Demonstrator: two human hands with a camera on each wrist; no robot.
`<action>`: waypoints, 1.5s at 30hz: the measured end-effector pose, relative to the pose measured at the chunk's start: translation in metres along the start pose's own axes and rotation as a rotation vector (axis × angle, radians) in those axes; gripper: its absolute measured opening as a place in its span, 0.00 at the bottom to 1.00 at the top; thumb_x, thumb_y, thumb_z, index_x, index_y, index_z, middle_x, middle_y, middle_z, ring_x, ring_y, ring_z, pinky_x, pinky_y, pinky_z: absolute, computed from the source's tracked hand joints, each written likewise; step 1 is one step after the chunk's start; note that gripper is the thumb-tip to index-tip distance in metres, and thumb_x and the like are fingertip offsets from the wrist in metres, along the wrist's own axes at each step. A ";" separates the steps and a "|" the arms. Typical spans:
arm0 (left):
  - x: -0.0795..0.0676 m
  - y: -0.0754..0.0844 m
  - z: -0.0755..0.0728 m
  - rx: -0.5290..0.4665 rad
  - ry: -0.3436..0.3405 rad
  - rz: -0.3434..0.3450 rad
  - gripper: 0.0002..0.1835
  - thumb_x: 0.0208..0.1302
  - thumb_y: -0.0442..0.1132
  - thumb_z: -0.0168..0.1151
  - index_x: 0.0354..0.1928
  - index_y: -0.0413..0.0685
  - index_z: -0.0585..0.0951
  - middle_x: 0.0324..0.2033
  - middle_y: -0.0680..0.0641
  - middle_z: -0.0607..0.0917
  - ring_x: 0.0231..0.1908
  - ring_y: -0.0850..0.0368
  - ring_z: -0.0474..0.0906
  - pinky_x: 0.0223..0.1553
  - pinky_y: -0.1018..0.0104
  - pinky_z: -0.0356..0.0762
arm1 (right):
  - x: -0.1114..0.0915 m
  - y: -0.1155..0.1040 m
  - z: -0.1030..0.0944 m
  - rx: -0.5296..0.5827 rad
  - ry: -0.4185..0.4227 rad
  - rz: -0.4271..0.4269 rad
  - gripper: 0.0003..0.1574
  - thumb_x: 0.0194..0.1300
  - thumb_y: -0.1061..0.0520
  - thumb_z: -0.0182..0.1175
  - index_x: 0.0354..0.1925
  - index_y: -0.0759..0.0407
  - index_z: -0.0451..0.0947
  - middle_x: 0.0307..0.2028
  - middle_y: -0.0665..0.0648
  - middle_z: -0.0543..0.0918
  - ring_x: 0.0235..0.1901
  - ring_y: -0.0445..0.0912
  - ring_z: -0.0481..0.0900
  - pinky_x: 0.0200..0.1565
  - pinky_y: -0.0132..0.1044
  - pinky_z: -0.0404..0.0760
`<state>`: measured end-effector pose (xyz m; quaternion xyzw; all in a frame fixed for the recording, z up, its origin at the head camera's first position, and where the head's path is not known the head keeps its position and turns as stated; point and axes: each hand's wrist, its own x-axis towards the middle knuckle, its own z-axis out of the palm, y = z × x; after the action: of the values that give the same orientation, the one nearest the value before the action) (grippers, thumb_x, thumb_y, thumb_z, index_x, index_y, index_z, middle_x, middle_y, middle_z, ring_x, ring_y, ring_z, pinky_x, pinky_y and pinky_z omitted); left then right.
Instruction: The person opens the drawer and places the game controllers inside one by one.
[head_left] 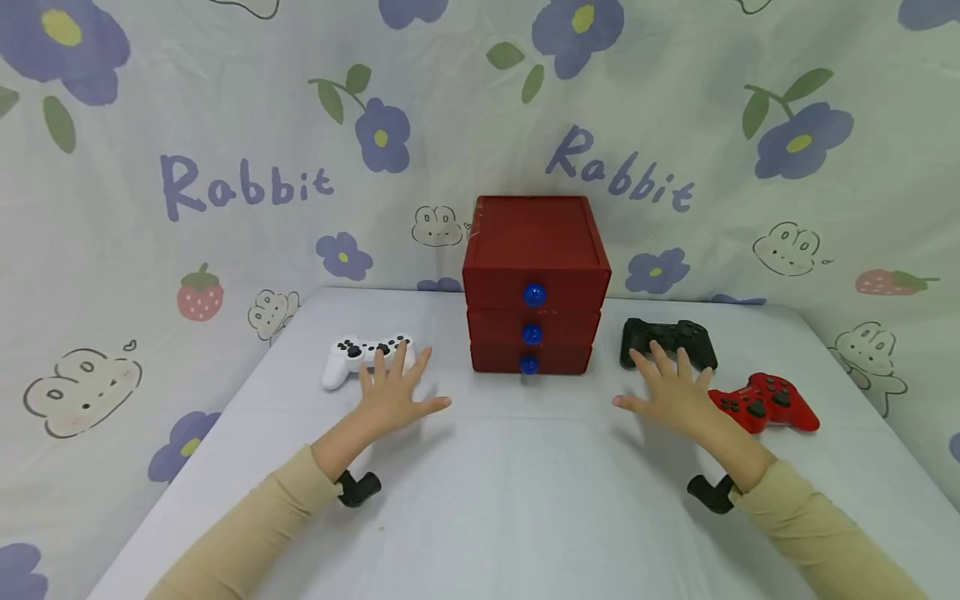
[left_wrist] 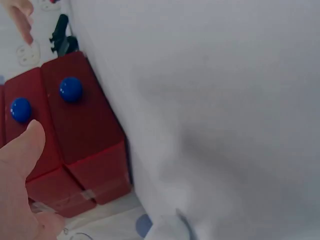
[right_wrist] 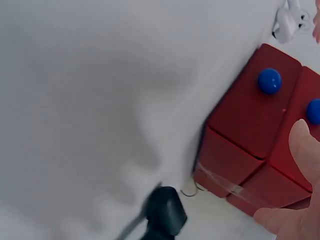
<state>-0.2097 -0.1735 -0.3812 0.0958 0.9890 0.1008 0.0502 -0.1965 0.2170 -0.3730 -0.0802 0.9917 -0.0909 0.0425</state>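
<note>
My left hand [head_left: 392, 398] hovers palm down with spread fingers, and its fingertips overlap the white game controller [head_left: 351, 358] in the head view. My right hand [head_left: 672, 398] is likewise spread, holding nothing, in front of the black game controller [head_left: 660, 335]. Beside its wrist lies a red game controller [head_left: 780, 402], partly covered by the forearm. Between the hands, farther back, stands a small red drawer box [head_left: 536, 237] with three stacked drawers, each with a round blue knob [head_left: 534, 294]. All the drawers are pushed in. Both wrist views show this box beyond the thumb.
A white-covered table [head_left: 480, 500] carries everything. Behind and at the sides hangs a white curtain [head_left: 420, 83] printed with flowers, rabbits and lettering, right behind the drawer box. Each wrist wears a small black camera mount [head_left: 360, 489].
</note>
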 end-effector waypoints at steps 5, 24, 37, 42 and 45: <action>0.006 0.003 -0.020 -0.016 0.050 0.029 0.47 0.56 0.66 0.53 0.71 0.55 0.47 0.69 0.33 0.44 0.64 0.24 0.39 0.57 0.28 0.36 | 0.002 -0.003 -0.015 -0.029 0.015 -0.033 0.58 0.54 0.25 0.50 0.69 0.60 0.50 0.67 0.72 0.47 0.63 0.76 0.41 0.51 0.76 0.40; 0.046 0.038 -0.144 -0.257 0.067 0.235 0.42 0.63 0.60 0.50 0.72 0.54 0.44 0.69 0.42 0.52 0.68 0.43 0.47 0.64 0.44 0.49 | 0.005 -0.020 -0.063 -0.022 0.045 -0.115 0.53 0.58 0.32 0.53 0.68 0.60 0.49 0.65 0.73 0.53 0.61 0.74 0.50 0.53 0.72 0.50; 0.089 0.061 -0.163 -0.302 -0.084 0.172 0.43 0.59 0.64 0.51 0.71 0.63 0.44 0.70 0.45 0.52 0.67 0.42 0.50 0.61 0.39 0.52 | 0.008 -0.027 -0.081 0.015 0.030 -0.118 0.52 0.59 0.35 0.54 0.70 0.60 0.47 0.67 0.70 0.52 0.62 0.71 0.49 0.56 0.70 0.49; 0.103 0.063 -0.157 -0.355 -0.114 0.189 0.44 0.58 0.63 0.52 0.71 0.61 0.46 0.70 0.47 0.50 0.69 0.45 0.46 0.62 0.41 0.49 | 0.010 -0.030 -0.087 0.010 0.058 -0.163 0.51 0.60 0.37 0.55 0.69 0.62 0.49 0.65 0.71 0.55 0.62 0.70 0.54 0.57 0.65 0.57; 0.109 0.064 -0.151 -0.382 -0.137 0.187 0.44 0.57 0.63 0.54 0.71 0.63 0.46 0.71 0.50 0.49 0.69 0.48 0.44 0.63 0.42 0.48 | 0.011 -0.034 -0.092 0.026 0.049 -0.166 0.51 0.60 0.37 0.55 0.69 0.62 0.48 0.65 0.71 0.55 0.62 0.69 0.54 0.57 0.64 0.58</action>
<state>-0.3229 -0.1191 -0.2290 0.1823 0.9330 0.2839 0.1252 -0.2114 0.1980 -0.2772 -0.1594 0.9811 -0.1091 0.0118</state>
